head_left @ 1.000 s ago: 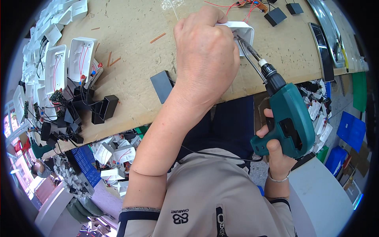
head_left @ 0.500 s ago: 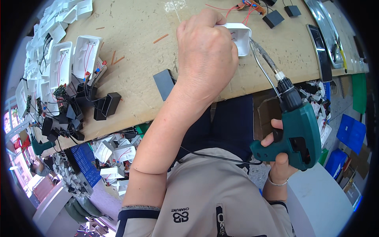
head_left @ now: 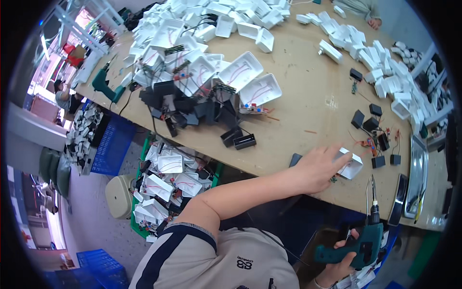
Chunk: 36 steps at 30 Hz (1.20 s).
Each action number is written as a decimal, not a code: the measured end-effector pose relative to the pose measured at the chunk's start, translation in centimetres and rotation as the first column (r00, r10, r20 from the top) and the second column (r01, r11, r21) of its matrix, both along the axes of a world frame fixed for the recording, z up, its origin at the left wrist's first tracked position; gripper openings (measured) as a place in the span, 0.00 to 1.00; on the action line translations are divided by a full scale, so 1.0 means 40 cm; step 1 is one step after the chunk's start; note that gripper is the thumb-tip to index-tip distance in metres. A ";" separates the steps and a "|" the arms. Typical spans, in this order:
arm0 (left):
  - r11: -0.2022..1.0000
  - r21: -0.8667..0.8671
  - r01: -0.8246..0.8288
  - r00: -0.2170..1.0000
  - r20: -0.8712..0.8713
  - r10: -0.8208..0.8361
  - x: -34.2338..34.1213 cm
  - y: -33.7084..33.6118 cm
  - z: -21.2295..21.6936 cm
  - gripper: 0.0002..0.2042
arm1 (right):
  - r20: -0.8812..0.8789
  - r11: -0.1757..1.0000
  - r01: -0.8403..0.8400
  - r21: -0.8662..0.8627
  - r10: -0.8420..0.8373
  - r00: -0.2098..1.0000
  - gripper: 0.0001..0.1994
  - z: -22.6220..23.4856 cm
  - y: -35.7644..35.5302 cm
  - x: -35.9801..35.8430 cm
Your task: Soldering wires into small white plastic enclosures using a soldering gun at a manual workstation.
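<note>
Low on the right, my right hand (head_left: 342, 265) is wrapped around the handle of a green soldering gun (head_left: 369, 243), its metal tip and thin feed tube pointing up over the table's near edge. My left hand (head_left: 315, 169) is at a small white plastic case (head_left: 353, 166), with its slightly blurred fingers closed along the case's left side. The gun's tip is just below and to the right of the case, apart from it. Beside the left wrist lies a dark grey block (head_left: 295, 159). A little green piece (head_left: 333, 179) shows under the hand.
White cases with red wires (head_left: 260, 90) and black boxes (head_left: 211, 111) are heaped on the left. More white cases (head_left: 368, 58) line the far right. Black blocks (head_left: 370, 124), a metal tray (head_left: 417, 173) and a phone-like slab (head_left: 398, 200) lie rightward. Another green gun (head_left: 107, 84) rests far left.
My view has swung left and widened over the table. The soldering gun's tip has drawn away from the white case's rim. My left hand stays at the case.
</note>
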<state>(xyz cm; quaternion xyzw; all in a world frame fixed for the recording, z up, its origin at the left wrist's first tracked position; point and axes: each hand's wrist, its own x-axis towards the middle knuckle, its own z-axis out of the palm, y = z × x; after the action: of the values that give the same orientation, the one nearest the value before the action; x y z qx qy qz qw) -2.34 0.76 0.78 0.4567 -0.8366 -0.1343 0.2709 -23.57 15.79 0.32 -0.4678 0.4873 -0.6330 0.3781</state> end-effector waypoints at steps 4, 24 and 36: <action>0.997 0.003 -0.082 0.977 -0.199 0.081 0.001 -0.012 -0.031 0.26 | 0.040 1.000 0.007 0.005 -0.008 0.999 0.31 0.020 0.001 0.023; 0.581 -0.235 -0.779 0.602 -0.021 0.798 0.568 -0.065 0.171 0.25 | 0.142 0.999 -0.026 -0.047 0.032 0.989 0.33 0.024 -0.022 0.040; 0.765 -0.137 -0.630 0.680 0.378 0.628 0.516 -0.483 0.291 0.17 | 0.182 1.000 -0.012 -0.007 0.013 0.983 0.35 0.001 -0.076 -0.006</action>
<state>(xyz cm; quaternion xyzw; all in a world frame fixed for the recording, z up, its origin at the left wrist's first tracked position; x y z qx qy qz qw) 18.32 -18.57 12.43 0.7338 -0.6655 0.0617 0.1218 -23.79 12.77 0.37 -0.4121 0.4459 -0.6721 0.4237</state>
